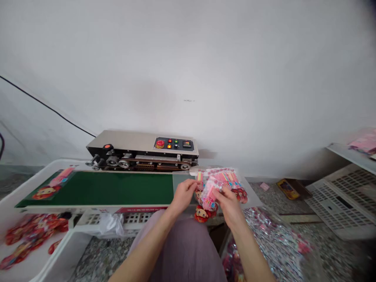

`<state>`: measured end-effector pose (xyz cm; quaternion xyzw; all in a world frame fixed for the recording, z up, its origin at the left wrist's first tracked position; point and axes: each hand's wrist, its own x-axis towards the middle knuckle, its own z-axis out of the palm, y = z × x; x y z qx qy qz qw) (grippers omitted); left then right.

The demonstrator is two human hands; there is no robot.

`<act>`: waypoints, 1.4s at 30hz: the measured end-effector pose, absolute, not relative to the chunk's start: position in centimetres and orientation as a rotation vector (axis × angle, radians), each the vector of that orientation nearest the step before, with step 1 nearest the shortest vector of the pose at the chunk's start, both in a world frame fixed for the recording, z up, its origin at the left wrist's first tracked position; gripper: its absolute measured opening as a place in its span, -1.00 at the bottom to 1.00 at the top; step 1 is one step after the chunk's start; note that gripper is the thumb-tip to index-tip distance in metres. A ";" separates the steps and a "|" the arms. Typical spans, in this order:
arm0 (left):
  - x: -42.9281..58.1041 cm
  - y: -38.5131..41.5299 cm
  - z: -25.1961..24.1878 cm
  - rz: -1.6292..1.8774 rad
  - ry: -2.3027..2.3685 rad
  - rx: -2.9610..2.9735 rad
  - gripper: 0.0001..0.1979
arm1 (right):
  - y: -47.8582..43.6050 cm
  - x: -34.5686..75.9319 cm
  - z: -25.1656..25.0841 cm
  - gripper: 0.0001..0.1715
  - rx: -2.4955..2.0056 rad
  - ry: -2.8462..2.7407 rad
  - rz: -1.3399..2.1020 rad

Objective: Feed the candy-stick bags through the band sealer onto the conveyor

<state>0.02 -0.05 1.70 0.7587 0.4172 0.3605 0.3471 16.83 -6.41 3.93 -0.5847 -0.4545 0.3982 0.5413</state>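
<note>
My right hand (231,204) is closed on a small bunch of clear plastic packets (209,196) with pink cards and a red-haired cartoon head at the lower end. My left hand (184,194) pinches the edge of a packet (199,177) just left of that bunch. Behind my right hand, more pink packets (230,177) lie fanned out on a pale sheet (252,197). At the far left end of the green conveyor belt (123,190) rests a single packet (52,184).
Behind the belt stands a sealing machine (129,141) with rollers and a lit control panel (175,144). Filled packets lie in a white bin (63,258) at lower left. A large clear bag (273,239) of shiny packets sits at lower right, near a grey crate (342,201) and small box (290,190).
</note>
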 end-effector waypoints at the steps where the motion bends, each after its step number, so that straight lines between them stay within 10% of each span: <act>1: 0.5 -0.1 1.5 0.902 1.085 2.034 -0.63 | -7.5 17.3 3.5 -0.50 -1.434 -1.091 0.889; 20: -2.5 0.6 -0.8 0.349 1.363 2.758 -0.48 | -6.6 13.4 1.5 -0.61 -1.923 -1.686 0.335; 42: -2.5 1.0 -0.5 0.403 1.289 2.817 -0.52 | -9.6 15.9 5.0 -0.73 -1.725 -1.436 0.713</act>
